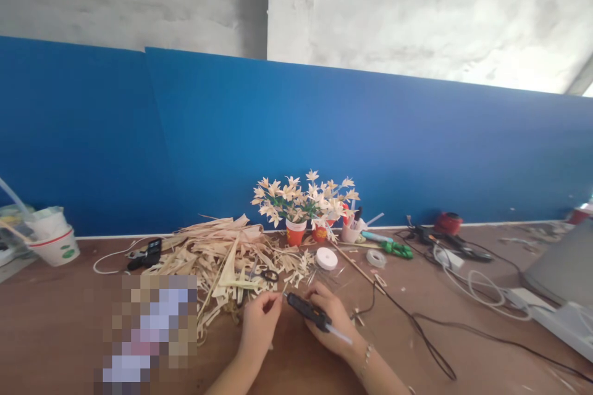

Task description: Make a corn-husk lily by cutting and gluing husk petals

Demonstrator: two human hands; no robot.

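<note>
My right hand (334,316) is wrapped around a black hot glue gun (303,308), with a pale glue stick (340,334) poking from its rear. The gun's nozzle points left, toward the fingertips of my left hand (260,322). Those fingers are pinched together; whatever is between them is too small to make out. Just beyond both hands lies a heap of dried pale husk strips (217,253), with dark-handled scissors (269,276) partly among them. A roll of white tape (327,258) rests a little past the glue gun.
Pale husk flowers (296,194) stand in red pots (295,234) by the blue partition (347,136). A clear tape roll (375,258), green-handled tool (397,250) and black cables (426,339) lie right. A paper cup (55,247) stands far left; a blurred patch covers the near left.
</note>
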